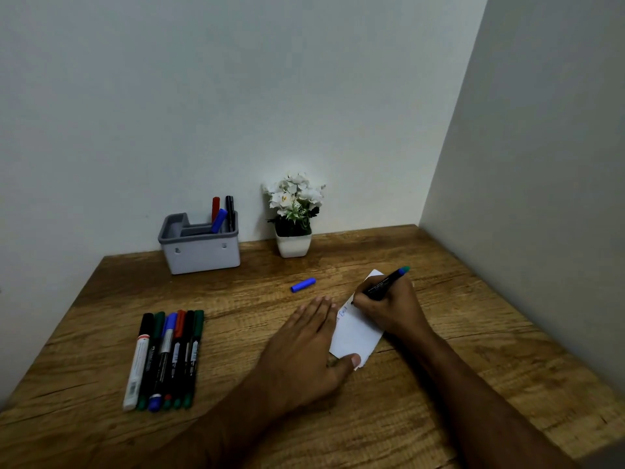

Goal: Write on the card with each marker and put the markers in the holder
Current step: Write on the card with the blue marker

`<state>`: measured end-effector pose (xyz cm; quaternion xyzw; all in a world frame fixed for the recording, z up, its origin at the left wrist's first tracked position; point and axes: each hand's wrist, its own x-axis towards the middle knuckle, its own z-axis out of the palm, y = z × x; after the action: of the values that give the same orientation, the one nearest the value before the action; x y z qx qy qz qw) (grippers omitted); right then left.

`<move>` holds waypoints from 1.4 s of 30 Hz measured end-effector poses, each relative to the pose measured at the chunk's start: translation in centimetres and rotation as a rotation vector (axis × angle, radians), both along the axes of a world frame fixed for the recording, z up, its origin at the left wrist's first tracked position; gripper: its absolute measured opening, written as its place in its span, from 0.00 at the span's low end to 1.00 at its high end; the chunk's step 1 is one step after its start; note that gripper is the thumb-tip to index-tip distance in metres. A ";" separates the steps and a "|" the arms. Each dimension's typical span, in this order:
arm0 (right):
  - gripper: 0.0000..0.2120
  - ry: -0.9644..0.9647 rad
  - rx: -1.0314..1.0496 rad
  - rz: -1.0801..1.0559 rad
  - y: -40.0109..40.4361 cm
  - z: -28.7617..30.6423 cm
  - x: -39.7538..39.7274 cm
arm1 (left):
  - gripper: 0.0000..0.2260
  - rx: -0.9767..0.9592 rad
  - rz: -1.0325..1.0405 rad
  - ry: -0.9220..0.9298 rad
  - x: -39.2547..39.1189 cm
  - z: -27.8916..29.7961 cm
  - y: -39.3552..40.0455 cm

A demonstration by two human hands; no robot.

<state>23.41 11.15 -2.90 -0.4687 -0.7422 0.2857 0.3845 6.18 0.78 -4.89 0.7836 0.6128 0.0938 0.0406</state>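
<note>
A white card [355,336] lies on the wooden table, with blue writing near its upper left. My right hand [392,309] grips a black-barrelled marker [385,282] with a blue-green end, its tip on the card. My left hand [304,346] lies flat with fingers spread, pressing the card's left edge and lower corner. A loose blue cap [303,285] rests on the table beyond my left hand. Several capped markers [165,357] lie side by side at the left. The grey holder [199,252] at the back holds a red, a blue and a black marker.
A small white pot of white flowers [293,218] stands against the back wall, right of the holder. A side wall [541,198] closes off the table's right edge. The table's front left corner runs out of view.
</note>
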 end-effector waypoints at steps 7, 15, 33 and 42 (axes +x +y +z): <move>0.07 -0.012 0.002 -0.018 0.2 -0.1 0.0 | 0.40 0.028 0.000 0.004 0.0 -0.2 0.1; 0.07 -0.005 -0.014 -0.034 0.7 -0.5 0.0 | 0.41 0.027 0.001 0.008 -0.1 -0.5 0.2; 0.05 0.017 0.002 -0.111 1.1 -1.0 -0.1 | 0.40 0.027 0.006 0.003 -0.1 -0.5 0.2; 0.05 0.021 -0.029 -0.134 1.3 -1.1 -0.3 | 0.40 0.036 -0.002 0.005 0.0 -0.4 0.2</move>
<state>23.16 12.44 -3.96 -0.5198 -0.7009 0.2751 0.4036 6.15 0.99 -5.31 0.7851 0.6103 0.1028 0.0252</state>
